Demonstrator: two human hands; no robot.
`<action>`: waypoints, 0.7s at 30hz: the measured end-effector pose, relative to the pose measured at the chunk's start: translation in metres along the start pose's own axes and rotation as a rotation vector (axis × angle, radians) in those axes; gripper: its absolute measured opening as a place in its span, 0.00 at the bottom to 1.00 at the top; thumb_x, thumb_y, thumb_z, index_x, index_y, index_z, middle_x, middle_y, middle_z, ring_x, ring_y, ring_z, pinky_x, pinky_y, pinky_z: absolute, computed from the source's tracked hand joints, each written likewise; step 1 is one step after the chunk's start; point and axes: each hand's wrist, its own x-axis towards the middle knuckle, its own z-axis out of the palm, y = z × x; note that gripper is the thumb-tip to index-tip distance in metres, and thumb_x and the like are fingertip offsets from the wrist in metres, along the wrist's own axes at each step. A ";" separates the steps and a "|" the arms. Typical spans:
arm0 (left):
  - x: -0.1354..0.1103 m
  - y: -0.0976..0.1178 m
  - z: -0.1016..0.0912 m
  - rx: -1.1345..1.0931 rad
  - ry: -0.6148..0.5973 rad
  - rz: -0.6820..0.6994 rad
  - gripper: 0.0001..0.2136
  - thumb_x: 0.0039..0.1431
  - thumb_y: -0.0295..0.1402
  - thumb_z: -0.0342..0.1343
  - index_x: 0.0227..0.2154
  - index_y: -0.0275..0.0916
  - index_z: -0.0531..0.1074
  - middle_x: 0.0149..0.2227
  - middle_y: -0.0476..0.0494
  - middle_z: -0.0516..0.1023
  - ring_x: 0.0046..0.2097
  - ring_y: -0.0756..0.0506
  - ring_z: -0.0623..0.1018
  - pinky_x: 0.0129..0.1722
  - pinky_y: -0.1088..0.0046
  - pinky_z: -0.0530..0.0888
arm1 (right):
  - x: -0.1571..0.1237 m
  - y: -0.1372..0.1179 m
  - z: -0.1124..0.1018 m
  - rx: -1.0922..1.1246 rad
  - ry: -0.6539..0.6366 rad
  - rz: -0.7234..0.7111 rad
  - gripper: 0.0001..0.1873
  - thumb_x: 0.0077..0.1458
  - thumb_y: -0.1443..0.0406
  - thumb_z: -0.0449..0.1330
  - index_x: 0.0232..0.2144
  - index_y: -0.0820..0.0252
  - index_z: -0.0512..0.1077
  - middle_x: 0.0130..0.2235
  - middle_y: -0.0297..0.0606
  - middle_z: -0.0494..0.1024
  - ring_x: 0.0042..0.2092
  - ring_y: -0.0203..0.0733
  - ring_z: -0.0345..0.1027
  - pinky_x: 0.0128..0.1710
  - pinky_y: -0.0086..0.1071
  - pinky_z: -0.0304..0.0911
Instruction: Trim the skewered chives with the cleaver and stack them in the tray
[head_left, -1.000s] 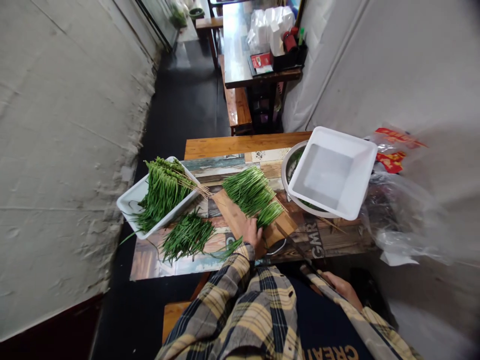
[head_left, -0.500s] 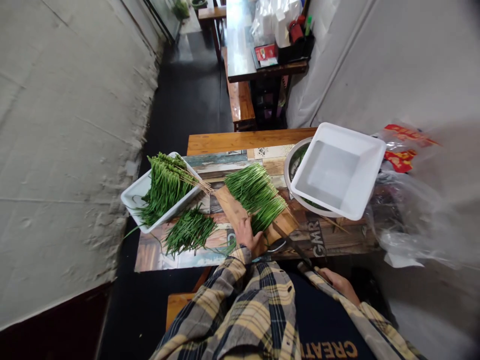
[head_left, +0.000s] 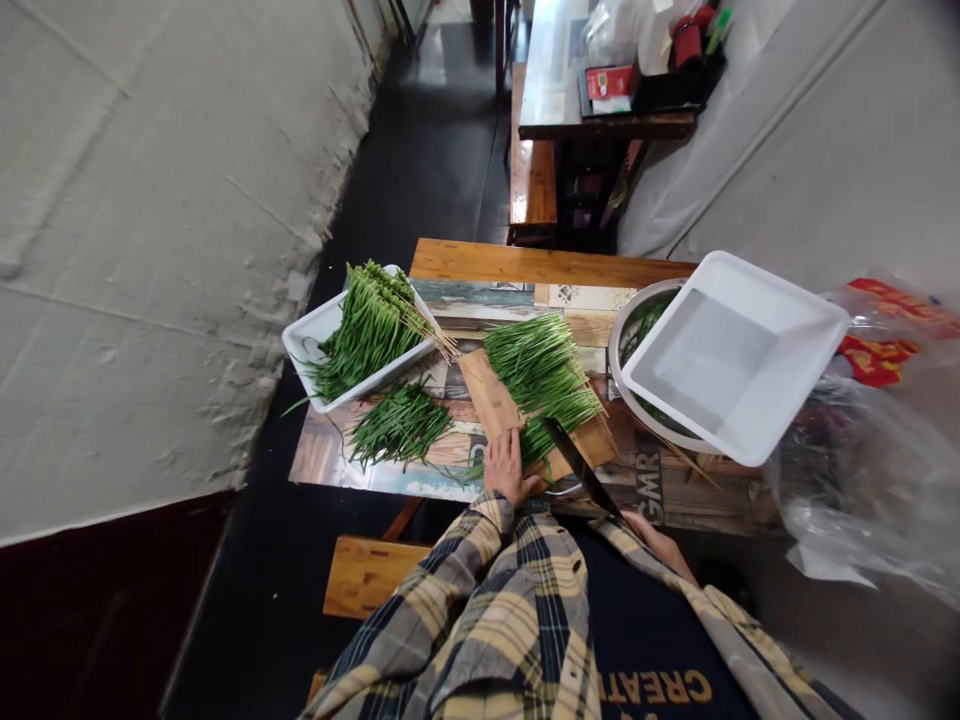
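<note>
My left hand (head_left: 508, 468) lies with fingers stretched out on the wooden cutting board (head_left: 487, 390), beside the near end of the green chives (head_left: 551, 370). The chives lie side by side across the board, with thin skewer tips showing at their right edge. My right hand (head_left: 661, 548) grips a dark-bladed knife (head_left: 581, 470); its handle is mostly hidden in the hand. The blade slants up and left, its tip over the chives close to the board's near part. Left of the board, a loose pile of cut green stalks (head_left: 401, 423) rests on the table.
A white tray (head_left: 304, 345) at the left holds skewered chives, sticks pointing right. At the right, an empty-looking white tub (head_left: 739, 350) leans over a metal bowl (head_left: 616, 350) with greens. Clear plastic bags (head_left: 847, 470) lie beyond. A bench (head_left: 540, 262) runs along the table's far side.
The knife has lifted, its blade swinging up and left over the chives. My left hand stays by the near end of the chives. The camera view has shifted.
</note>
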 end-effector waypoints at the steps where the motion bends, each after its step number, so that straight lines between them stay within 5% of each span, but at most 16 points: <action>1: 0.003 0.000 -0.001 0.004 -0.017 0.005 0.45 0.43 0.46 0.62 0.61 0.34 0.48 0.58 0.32 0.59 0.57 0.33 0.61 0.56 0.57 0.57 | 0.003 -0.003 0.003 0.025 -0.004 -0.007 0.23 0.47 0.55 0.51 0.43 0.56 0.72 0.42 0.38 0.79 0.43 0.44 0.74 0.40 0.29 0.67; 13: 0.034 -0.028 -0.004 -0.010 -0.105 0.145 0.16 0.55 0.32 0.53 0.47 0.40 0.64 0.47 0.40 0.64 0.47 0.42 0.67 0.47 0.63 0.67 | 0.014 -0.038 0.045 0.106 0.073 -0.018 0.22 0.49 0.58 0.54 0.47 0.55 0.70 0.43 0.40 0.79 0.43 0.45 0.74 0.43 0.30 0.66; 21: 0.039 -0.033 -0.006 0.016 -0.125 0.196 0.14 0.53 0.29 0.55 0.44 0.38 0.64 0.46 0.40 0.64 0.46 0.42 0.66 0.46 0.62 0.68 | 0.016 -0.054 0.056 0.089 0.046 0.038 0.24 0.50 0.56 0.53 0.49 0.57 0.67 0.41 0.41 0.79 0.43 0.46 0.74 0.43 0.30 0.65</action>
